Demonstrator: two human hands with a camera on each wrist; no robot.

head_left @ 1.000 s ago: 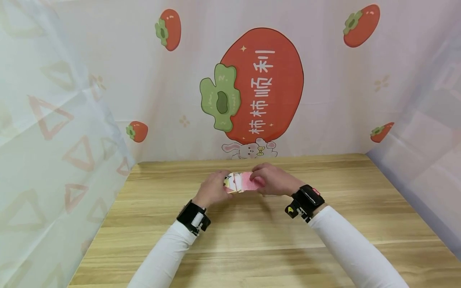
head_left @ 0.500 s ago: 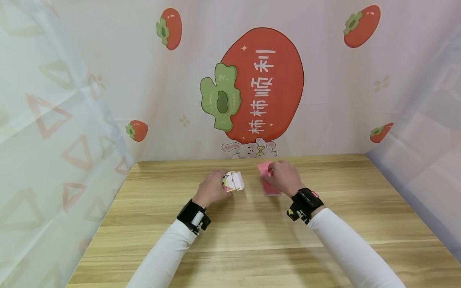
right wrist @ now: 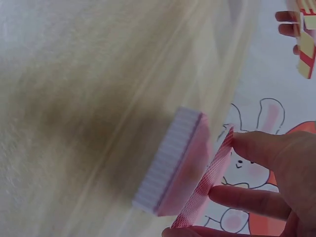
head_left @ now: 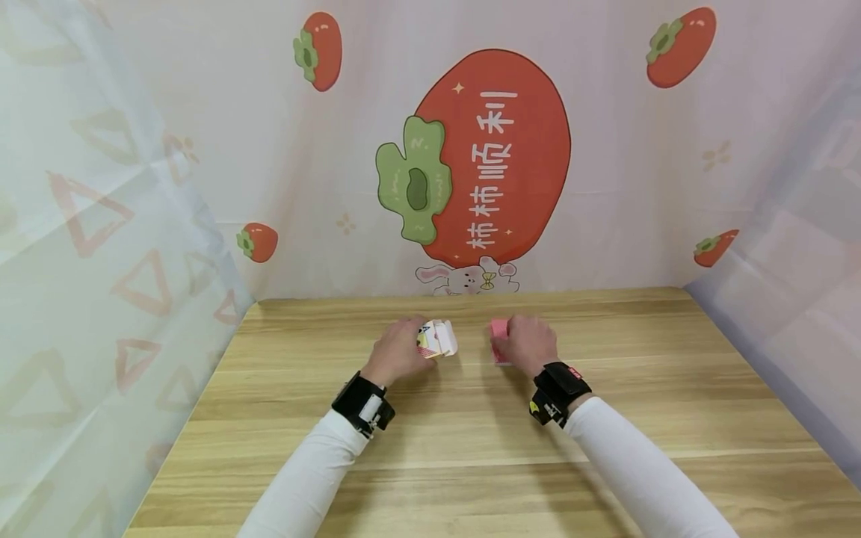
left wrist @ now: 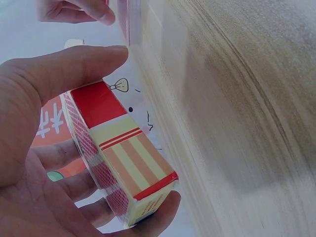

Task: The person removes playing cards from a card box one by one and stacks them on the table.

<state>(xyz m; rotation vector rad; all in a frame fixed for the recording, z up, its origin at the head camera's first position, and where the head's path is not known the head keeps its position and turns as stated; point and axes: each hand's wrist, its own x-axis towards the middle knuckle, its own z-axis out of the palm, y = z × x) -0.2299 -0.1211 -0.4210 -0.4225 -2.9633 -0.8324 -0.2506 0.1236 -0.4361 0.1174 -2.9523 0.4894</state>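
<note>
My left hand (head_left: pixel 397 351) grips a playing-card box (head_left: pixel 436 340) with an ace printed on its front. The box's end flap stands open and faces right. In the left wrist view my thumb lies along one side of the box (left wrist: pixel 121 143), with the other fingers round the far side. A deck of playing cards (right wrist: pixel 170 163) with red backs lies on the table. Just over it, my right hand (head_left: pixel 531 345) holds a red-backed playing card (right wrist: pixel 210 177) by its edges, slightly tilted. Whether it is one card or several, I cannot tell.
Both hands work near the back edge of the wooden table (head_left: pixel 430 463). Behind it hangs a cloth (head_left: pixel 605 187) printed with persimmons and a rabbit. More cloth hangs at the left and right sides.
My right hand has drawn a red-backed card away from the box to the right, then brought it down over the deck. The left hand stays in place, holding the box.
</note>
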